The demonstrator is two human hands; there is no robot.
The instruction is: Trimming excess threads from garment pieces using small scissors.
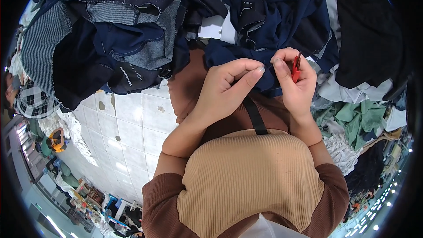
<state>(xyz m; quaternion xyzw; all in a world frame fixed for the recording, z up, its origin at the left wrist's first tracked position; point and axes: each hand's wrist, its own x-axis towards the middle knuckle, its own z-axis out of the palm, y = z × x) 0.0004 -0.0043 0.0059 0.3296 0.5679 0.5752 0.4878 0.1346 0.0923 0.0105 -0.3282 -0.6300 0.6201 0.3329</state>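
Observation:
My left hand (pixel 231 81) is closed in a pinch, thumb against forefinger, over a navy garment (pixel 282 13). What sits between those fingertips is too small to make out. Close by on the right, my right hand (pixel 294 81) is curled shut around small red thread snips (pixel 295 68), their dark tip pointing up and away. Its thumb and forefinger also press together, facing the left fingertips across a small gap. The navy garment lies bunched just beyond both hands, and part of it hangs down behind them.
Dark garments with grey undersides (pixel 48 48) are heaped at the left. A black cloth (pixel 368 35) lies at the far right, above white and green fabric (pixel 357 119). Pale floor tiles (pixel 128 128) show at lower left; a person in orange (pixel 56 140) is in the distance.

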